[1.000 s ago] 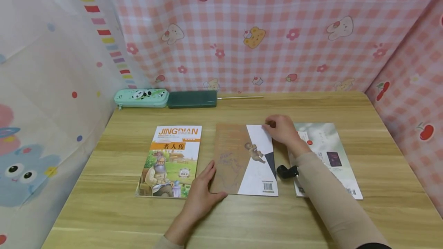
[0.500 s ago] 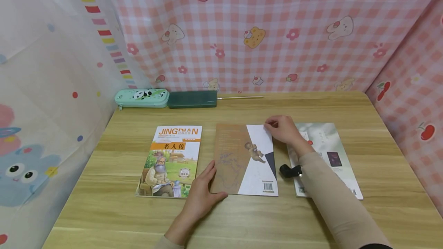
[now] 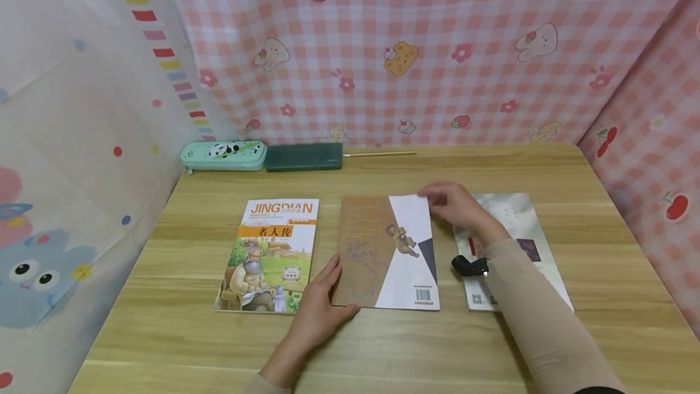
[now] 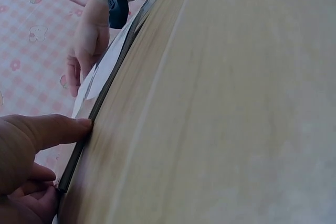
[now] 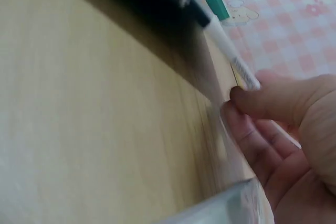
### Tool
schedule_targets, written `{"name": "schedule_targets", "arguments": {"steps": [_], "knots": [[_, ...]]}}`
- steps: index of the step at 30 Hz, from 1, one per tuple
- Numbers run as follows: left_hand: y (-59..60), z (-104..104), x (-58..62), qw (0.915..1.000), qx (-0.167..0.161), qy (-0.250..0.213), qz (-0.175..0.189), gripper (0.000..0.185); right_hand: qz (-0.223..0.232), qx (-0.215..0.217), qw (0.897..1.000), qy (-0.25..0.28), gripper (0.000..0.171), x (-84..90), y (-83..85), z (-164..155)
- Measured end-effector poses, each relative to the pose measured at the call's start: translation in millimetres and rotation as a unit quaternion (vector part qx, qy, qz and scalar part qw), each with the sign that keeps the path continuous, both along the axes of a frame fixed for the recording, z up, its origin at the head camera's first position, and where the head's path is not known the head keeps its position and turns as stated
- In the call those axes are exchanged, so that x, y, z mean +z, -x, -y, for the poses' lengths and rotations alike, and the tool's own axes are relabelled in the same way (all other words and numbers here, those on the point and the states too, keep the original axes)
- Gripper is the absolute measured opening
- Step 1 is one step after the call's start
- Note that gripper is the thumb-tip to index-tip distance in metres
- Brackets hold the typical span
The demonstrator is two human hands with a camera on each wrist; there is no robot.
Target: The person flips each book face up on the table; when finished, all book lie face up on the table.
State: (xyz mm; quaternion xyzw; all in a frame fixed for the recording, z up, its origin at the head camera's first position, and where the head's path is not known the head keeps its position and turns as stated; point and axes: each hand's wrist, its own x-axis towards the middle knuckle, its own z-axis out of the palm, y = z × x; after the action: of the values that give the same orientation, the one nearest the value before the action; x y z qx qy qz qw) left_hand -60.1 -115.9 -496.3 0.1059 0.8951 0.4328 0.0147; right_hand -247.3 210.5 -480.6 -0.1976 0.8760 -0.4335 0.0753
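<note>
At the centre of the wood-grain surface (image 3: 519,175) is placed a brown-and-white book (image 3: 383,254), printed with an infant figure and a barcode, its upper right corner slightly raised. Its lower left corner is framed by the left hand (image 3: 317,309), thumb and fingers spread along two edges. Its upper right corner is pinched by the right hand (image 3: 454,205). To the left is laid an orange-titled book (image 3: 273,254), illustrated with a bearded figure; to the right, a pale green book (image 3: 525,214), partly covered by a beige sleeve (image 3: 538,309). Behind are arranged a mint panda case (image 3: 224,155), a dark green case (image 3: 304,157) and a thin gold rod (image 3: 380,154).
</note>
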Motion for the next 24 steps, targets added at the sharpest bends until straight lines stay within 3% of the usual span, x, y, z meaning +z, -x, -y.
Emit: {"name": "schedule_targets", "arguments": {"steps": [8, 17, 24], "knots": [[0.1, 3, -3.6, 0.9999, -0.006, -0.016, 0.001, 0.094, -0.021, 0.023, 0.999, 0.034, 0.042, 3.2, -0.2, -6], [-1.4, 3, -3.3, 0.9998, -0.005, -0.017, -0.009, 0.088, 0.033, 0.013, 0.998, 0.043, 0.052, 9.2, -3.7, -11], [-0.7, 3, -2.4, 0.9999, -0.006, -0.016, -0.003, 0.09, -0.031, 0.045, 0.999, 0.001, 0.058, 11.6, -2.5, -13]]}}
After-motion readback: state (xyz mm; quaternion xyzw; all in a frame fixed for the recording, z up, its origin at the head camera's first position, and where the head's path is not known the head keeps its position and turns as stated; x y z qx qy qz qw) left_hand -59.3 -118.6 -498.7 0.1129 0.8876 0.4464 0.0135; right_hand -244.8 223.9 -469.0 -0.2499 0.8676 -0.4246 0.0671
